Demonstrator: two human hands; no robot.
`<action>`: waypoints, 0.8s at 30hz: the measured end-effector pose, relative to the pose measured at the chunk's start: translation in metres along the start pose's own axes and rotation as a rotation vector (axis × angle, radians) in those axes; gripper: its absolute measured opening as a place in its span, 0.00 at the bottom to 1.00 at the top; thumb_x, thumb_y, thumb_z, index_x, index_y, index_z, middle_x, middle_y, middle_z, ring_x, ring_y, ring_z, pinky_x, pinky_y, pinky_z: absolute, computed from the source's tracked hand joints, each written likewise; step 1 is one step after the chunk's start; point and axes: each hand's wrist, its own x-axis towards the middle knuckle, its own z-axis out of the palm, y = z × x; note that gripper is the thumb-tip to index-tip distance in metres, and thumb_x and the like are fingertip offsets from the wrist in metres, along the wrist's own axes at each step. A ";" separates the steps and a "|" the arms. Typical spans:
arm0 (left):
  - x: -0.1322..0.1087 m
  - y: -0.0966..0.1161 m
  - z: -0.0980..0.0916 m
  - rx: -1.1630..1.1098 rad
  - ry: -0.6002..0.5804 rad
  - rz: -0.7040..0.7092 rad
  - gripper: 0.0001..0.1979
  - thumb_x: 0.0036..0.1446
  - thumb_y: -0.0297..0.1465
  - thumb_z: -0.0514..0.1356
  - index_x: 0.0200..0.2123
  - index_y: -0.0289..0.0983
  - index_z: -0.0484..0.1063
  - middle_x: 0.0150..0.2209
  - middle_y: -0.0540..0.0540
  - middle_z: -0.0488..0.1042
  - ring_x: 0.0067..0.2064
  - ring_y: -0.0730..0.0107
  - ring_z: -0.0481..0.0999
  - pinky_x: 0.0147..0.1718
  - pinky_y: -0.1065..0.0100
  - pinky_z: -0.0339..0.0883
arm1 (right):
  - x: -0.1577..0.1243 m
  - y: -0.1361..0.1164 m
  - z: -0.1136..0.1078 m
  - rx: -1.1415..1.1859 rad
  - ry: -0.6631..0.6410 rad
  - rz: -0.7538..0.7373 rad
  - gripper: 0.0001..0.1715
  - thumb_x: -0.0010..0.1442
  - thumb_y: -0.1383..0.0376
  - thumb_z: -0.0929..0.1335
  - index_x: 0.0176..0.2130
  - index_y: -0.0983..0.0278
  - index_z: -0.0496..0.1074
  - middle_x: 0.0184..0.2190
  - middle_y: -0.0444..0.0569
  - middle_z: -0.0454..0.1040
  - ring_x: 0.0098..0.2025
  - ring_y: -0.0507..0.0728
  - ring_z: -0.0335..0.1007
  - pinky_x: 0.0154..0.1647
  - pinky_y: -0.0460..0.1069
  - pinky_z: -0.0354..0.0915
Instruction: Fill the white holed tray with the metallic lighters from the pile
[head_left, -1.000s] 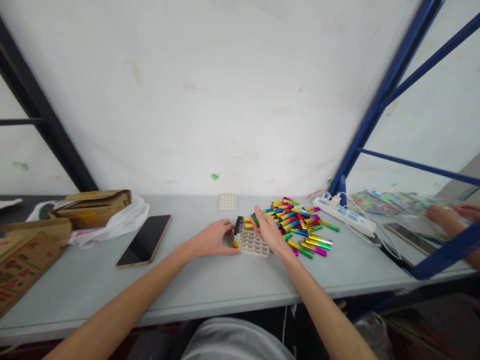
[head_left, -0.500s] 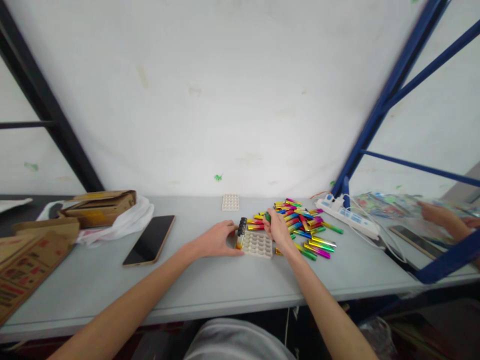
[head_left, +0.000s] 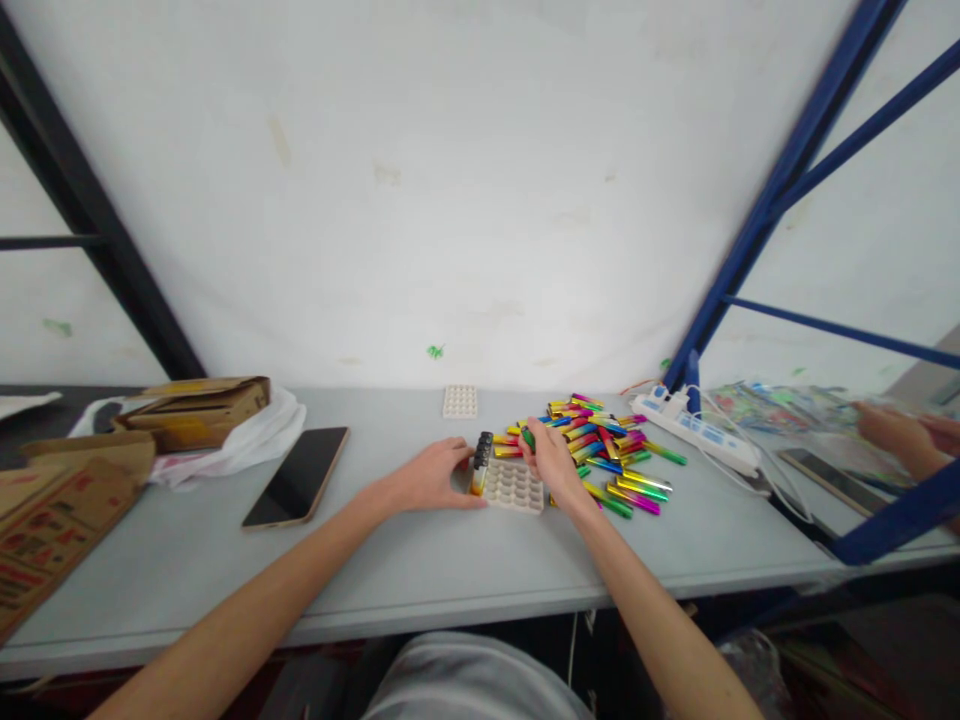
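A pale tray with rows of round pockets (head_left: 517,487) lies on the table, and a row of black-topped lighters (head_left: 481,465) stands upright along its left edge. Beside that row is my left hand (head_left: 435,474), thumb and fingers spread around the tray's left end; whether it grips the tray is unclear. My right hand (head_left: 551,458) is closed on a green lighter (head_left: 529,438), mostly hidden by the fingers, above the tray's far right part. To the right lies a loose pile of shiny multicoloured lighters (head_left: 600,440), partly behind my right hand.
A second pocketed tray (head_left: 460,402) lies near the wall. At left are a phone (head_left: 297,477), a cardboard box (head_left: 202,412) on a white plastic bag (head_left: 281,425), and more cardboard (head_left: 67,520). A power strip (head_left: 701,432) and blue frame (head_left: 742,240) stand right, with another person's hands (head_left: 896,438) beyond.
My right hand, with the green lighter, has shifted slightly left over the tray. My left hand stays beside the upright row. The view has moved a little.
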 end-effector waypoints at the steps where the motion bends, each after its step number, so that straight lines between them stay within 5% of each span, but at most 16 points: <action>1: 0.000 0.000 0.000 -0.006 0.002 0.002 0.27 0.54 0.56 0.69 0.42 0.38 0.76 0.42 0.42 0.75 0.45 0.50 0.76 0.46 0.58 0.71 | 0.001 0.000 0.000 0.024 0.003 0.016 0.37 0.69 0.36 0.57 0.27 0.59 0.68 0.15 0.42 0.60 0.20 0.56 0.59 0.22 0.50 0.57; 7: 0.000 -0.002 0.001 -0.004 0.006 -0.005 0.28 0.53 0.55 0.70 0.42 0.38 0.76 0.42 0.42 0.75 0.45 0.51 0.77 0.46 0.58 0.70 | 0.003 0.006 -0.003 -0.011 -0.052 -0.096 0.34 0.70 0.37 0.60 0.47 0.62 0.76 0.25 0.43 0.71 0.27 0.56 0.69 0.30 0.50 0.67; 12: 0.000 -0.002 0.001 -0.005 0.003 0.002 0.27 0.54 0.56 0.69 0.40 0.38 0.76 0.42 0.42 0.75 0.45 0.51 0.77 0.45 0.58 0.71 | 0.005 0.011 -0.002 0.006 -0.091 -0.202 0.21 0.69 0.46 0.67 0.44 0.60 0.72 0.39 0.50 0.83 0.44 0.60 0.81 0.51 0.55 0.73; 16: -0.001 -0.001 0.000 -0.008 0.014 -0.018 0.27 0.52 0.56 0.70 0.41 0.39 0.75 0.41 0.42 0.76 0.44 0.51 0.77 0.43 0.59 0.71 | 0.004 0.012 -0.002 0.035 -0.082 -0.191 0.18 0.69 0.47 0.68 0.45 0.59 0.71 0.42 0.52 0.85 0.45 0.62 0.83 0.49 0.56 0.76; 24: 0.000 -0.002 0.002 0.008 0.011 -0.016 0.27 0.53 0.56 0.70 0.41 0.39 0.75 0.42 0.42 0.76 0.44 0.50 0.78 0.44 0.58 0.71 | 0.002 0.013 -0.004 -0.315 -0.183 -0.338 0.04 0.72 0.61 0.68 0.45 0.59 0.70 0.37 0.50 0.84 0.41 0.61 0.82 0.48 0.54 0.71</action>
